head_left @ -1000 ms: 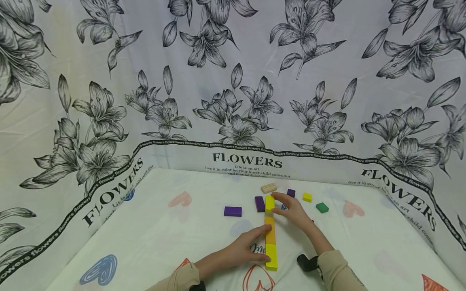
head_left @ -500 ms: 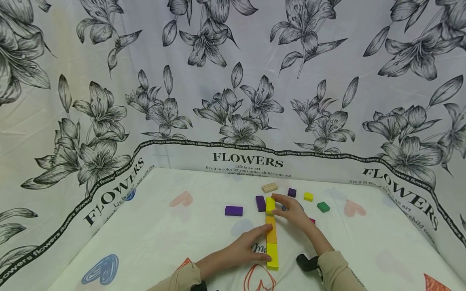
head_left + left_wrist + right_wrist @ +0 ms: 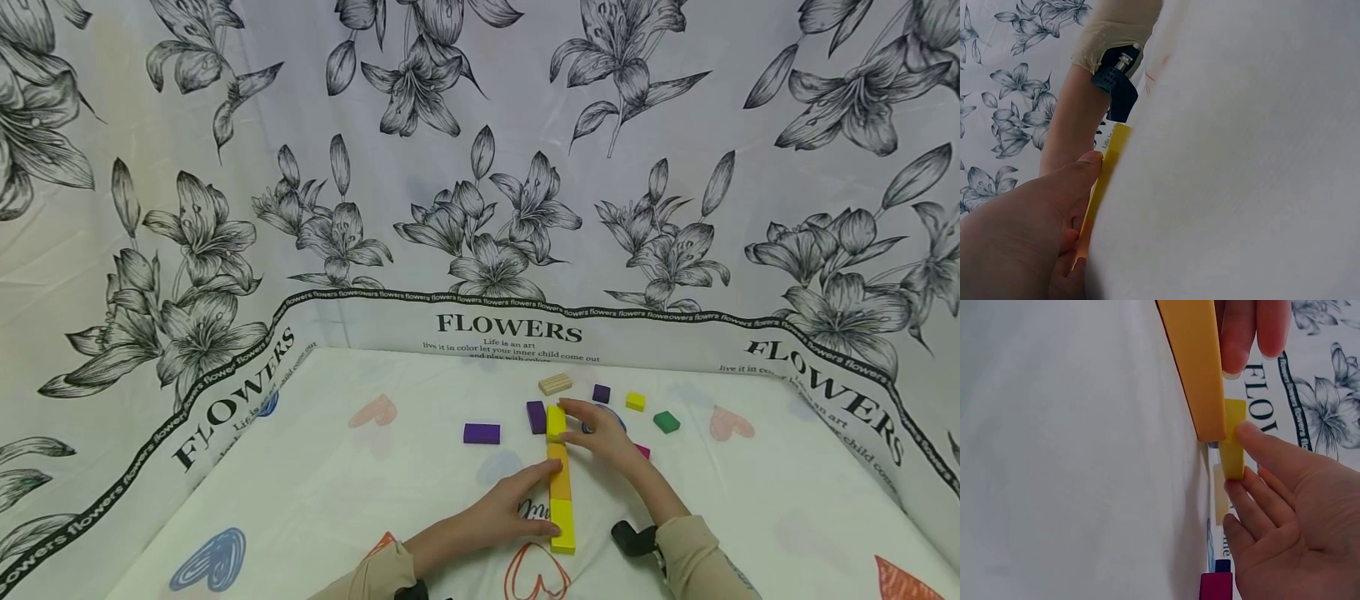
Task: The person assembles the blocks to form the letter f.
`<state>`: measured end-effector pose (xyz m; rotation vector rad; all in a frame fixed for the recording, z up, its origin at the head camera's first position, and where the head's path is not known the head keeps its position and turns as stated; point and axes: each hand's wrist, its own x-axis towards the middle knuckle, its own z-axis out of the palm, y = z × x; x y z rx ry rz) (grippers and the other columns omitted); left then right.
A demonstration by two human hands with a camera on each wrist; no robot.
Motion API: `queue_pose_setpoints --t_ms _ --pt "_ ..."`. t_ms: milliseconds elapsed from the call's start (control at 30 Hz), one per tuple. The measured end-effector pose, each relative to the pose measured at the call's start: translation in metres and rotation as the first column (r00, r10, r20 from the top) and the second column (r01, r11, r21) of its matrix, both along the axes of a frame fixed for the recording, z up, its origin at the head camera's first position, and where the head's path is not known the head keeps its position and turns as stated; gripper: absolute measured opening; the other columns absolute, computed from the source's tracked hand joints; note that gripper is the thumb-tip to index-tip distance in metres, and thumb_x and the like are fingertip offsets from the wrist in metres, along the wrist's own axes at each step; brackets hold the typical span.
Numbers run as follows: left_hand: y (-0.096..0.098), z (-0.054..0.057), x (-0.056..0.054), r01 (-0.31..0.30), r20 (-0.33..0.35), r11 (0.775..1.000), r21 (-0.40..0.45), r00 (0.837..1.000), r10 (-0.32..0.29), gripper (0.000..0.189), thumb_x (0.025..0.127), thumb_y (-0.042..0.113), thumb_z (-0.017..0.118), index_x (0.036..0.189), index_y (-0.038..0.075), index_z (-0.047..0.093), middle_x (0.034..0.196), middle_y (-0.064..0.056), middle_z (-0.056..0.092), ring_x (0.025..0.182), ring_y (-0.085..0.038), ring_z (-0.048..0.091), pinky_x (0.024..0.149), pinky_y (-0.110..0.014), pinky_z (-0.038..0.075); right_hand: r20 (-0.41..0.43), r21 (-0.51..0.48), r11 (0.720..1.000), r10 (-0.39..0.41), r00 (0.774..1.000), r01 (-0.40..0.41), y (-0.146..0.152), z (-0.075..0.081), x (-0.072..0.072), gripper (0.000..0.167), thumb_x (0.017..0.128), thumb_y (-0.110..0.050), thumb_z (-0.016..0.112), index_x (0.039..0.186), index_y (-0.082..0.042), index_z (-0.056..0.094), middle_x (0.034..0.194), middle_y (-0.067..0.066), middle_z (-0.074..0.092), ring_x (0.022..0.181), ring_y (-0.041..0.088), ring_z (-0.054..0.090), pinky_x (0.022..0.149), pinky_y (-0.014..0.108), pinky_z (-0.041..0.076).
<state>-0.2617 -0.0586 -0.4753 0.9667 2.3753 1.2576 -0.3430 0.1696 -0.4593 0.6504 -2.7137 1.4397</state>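
A straight row runs away from the person: a near yellow block, an orange block and a far yellow block. My left hand touches the row from the left, its thumb on the near yellow block and its index finger on the orange one. Those fingers are spread and fairly straight. At the row's far end my right hand pinches the far yellow block between thumb and fingers, also seen in the right wrist view. A purple block stands just left of that block.
Left of the row lies another purple block. Behind are a plain wooden block, a small dark purple block, a small yellow block and a green block. A magenta block is partly hidden by the right arm.
Both hands stay in nearly the same place on the row. The whole head view shifts slightly; no block visibly changes place among the others.
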Motion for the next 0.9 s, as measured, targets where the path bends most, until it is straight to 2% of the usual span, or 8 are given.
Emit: queue_pose_setpoints --t_ms 200,233,367,600,900 --pt "0.0001 0.0021 0.0012 -0.002 0.002 1.0 -0.002 1.0 0.002 0.081 0.088 0.037 0.07 0.155 0.023 0.026 0.16 0.006 0.032 0.149 -0.015 0.029 0.122 -0.039 0.028 0.004 0.019 1.0 -0.015 1.0 0.015 0.0015 -0.0001 -0.0007 0.059 0.09 -0.019 0.07 0.142 -0.001 0.047 0.143 0.018 0.053 0.136 0.038 0.047 0.113 0.056 0.037" --pt "0.0002 0.0023 0.0014 -0.002 0.003 1.0 -0.001 1.0 0.002 0.081 0.088 0.037 0.07 0.155 0.023 0.026 0.16 0.006 0.032 0.149 -0.015 0.029 0.122 -0.039 0.028 0.008 0.018 1.0 -0.022 1.0 0.022 0.0033 -0.0049 -0.0043 0.06 0.09 -0.02 0.071 0.142 -0.003 0.048 0.144 0.017 0.053 0.136 0.036 0.047 0.114 0.055 0.037" --pt "0.0 0.0017 0.0012 0.001 0.001 1.0 0.001 1.0 -0.001 0.08 0.089 0.036 0.07 0.155 0.022 0.026 0.16 0.005 0.032 0.149 -0.016 0.029 0.122 -0.039 0.028 0.012 0.021 0.999 -0.036 0.999 0.035 0.0037 -0.0066 -0.0059 0.059 0.09 -0.019 0.07 0.142 -0.003 0.048 0.143 0.016 0.054 0.136 0.036 0.047 0.114 0.054 0.037" --pt "-0.0004 0.0018 0.0 -0.003 0.012 1.0 -0.003 1.0 0.003 0.081 0.088 0.038 0.07 0.155 0.025 0.026 0.16 0.008 0.031 0.149 -0.014 0.029 0.123 -0.04 0.028 -0.021 0.045 0.998 -0.035 0.999 0.036 0.0025 -0.0075 -0.0067 0.059 0.089 -0.021 0.071 0.141 -0.003 0.049 0.142 0.016 0.055 0.134 0.036 0.048 0.113 0.055 0.038" --pt "-0.0008 0.0016 -0.0001 0.004 0.012 1.0 -0.005 1.0 -0.004 0.081 0.089 0.038 0.07 0.155 0.024 0.026 0.16 0.007 0.031 0.149 -0.014 0.028 0.123 -0.04 0.028 0.017 0.053 0.998 -0.037 0.999 0.036 -0.0019 -0.0072 -0.005 0.06 0.088 -0.023 0.073 0.141 -0.007 0.05 0.143 0.012 0.055 0.136 0.033 0.048 0.114 0.054 0.038"
